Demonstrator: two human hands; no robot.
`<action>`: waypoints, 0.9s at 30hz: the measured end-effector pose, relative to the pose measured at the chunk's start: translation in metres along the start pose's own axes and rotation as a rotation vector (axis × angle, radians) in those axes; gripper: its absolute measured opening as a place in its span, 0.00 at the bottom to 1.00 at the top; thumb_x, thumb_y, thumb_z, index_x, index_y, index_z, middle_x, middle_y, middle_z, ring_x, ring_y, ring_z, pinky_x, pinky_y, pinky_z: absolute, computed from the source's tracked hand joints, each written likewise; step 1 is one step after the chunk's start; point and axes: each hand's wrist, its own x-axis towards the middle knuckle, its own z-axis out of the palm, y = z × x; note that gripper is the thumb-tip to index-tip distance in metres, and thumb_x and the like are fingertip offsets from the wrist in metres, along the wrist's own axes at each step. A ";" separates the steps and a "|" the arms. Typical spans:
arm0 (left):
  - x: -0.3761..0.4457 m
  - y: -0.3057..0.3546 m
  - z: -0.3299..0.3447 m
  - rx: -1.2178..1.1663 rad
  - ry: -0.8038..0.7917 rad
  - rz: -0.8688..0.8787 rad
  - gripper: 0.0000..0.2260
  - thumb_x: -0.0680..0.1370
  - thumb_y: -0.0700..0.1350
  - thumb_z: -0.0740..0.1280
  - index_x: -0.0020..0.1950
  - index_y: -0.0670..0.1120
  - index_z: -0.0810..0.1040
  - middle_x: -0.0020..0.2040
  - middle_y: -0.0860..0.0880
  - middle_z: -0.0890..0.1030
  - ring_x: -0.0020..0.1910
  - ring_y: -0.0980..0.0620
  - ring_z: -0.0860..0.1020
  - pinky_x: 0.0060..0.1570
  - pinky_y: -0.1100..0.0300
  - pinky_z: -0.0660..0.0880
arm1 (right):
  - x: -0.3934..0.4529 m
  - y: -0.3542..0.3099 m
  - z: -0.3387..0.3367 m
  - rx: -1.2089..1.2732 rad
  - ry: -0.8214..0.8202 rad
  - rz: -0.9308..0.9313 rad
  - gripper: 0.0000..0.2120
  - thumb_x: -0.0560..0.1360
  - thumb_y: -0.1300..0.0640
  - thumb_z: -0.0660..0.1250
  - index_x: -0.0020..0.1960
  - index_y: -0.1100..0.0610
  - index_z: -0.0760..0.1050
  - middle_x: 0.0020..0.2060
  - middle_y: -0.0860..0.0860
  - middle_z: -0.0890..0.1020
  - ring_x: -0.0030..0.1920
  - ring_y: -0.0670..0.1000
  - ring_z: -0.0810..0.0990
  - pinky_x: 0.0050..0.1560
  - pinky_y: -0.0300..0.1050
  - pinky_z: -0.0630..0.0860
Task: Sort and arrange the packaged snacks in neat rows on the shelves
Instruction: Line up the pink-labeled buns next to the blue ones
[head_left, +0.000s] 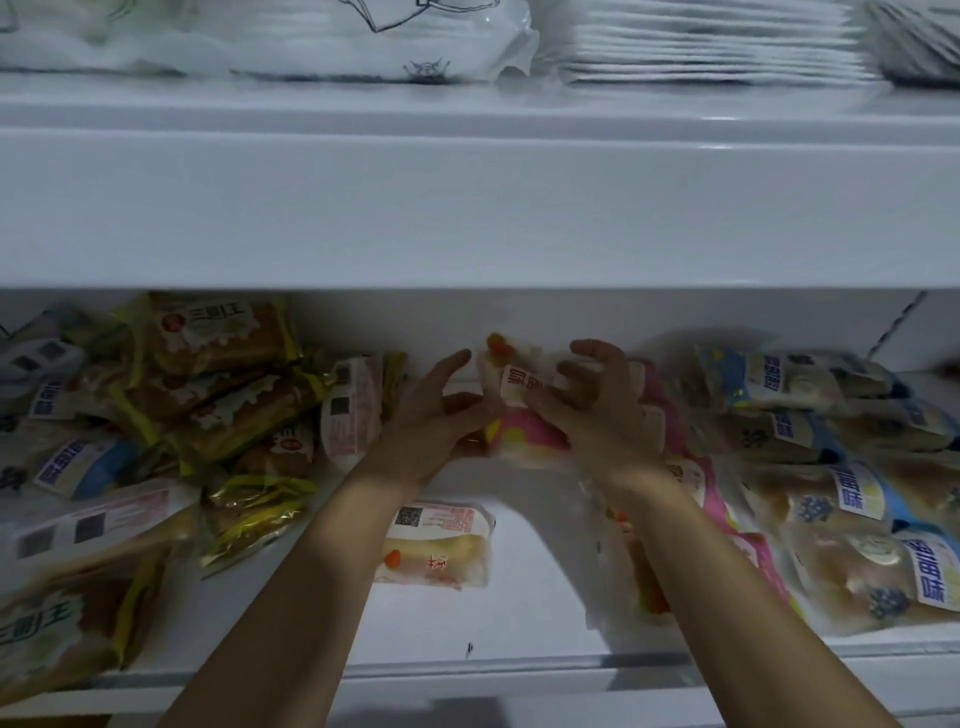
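Observation:
Both hands reach deep into the lower white shelf (519, 623). My right hand (597, 405) grips a pink-and-white bread packet (519, 410) from its right side, fingers curled over the top. My left hand (431, 415) touches the packet's left side with spread fingers and the thumb against it. The packet is blurred by motion. Right of it, more pink packets (727, 525) lie in a row running toward me. Another pink-labelled bread packet (436, 545) lies flat on the shelf between my forearms.
A loose heap of yellow-wrapped snack packets (223, 395) fills the shelf's left side. Blue-labelled bread packets (852, 499) are lined up on the right. The upper shelf (467, 208) juts out overhead, holding white bags (311, 36) and stacked white packs (711, 47).

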 end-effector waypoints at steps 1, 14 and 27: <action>-0.002 0.002 0.005 -0.043 -0.018 -0.025 0.28 0.75 0.43 0.76 0.73 0.53 0.71 0.58 0.38 0.84 0.56 0.38 0.84 0.55 0.40 0.81 | 0.000 0.003 0.005 -0.036 -0.007 -0.001 0.27 0.73 0.62 0.77 0.66 0.53 0.69 0.61 0.52 0.78 0.49 0.35 0.82 0.43 0.33 0.80; -0.002 -0.004 0.006 -0.448 0.224 -0.027 0.13 0.81 0.47 0.67 0.63 0.45 0.81 0.57 0.45 0.85 0.55 0.45 0.84 0.56 0.47 0.81 | 0.016 0.031 0.003 0.227 -0.045 0.222 0.26 0.76 0.54 0.75 0.69 0.59 0.69 0.57 0.56 0.85 0.53 0.55 0.86 0.42 0.46 0.83; 0.060 -0.014 -0.018 0.717 0.515 0.140 0.05 0.76 0.39 0.72 0.50 0.45 0.80 0.39 0.50 0.80 0.41 0.47 0.82 0.27 0.72 0.67 | 0.081 0.013 0.020 -0.682 0.010 0.041 0.11 0.78 0.53 0.72 0.51 0.61 0.83 0.47 0.58 0.86 0.47 0.57 0.85 0.52 0.56 0.82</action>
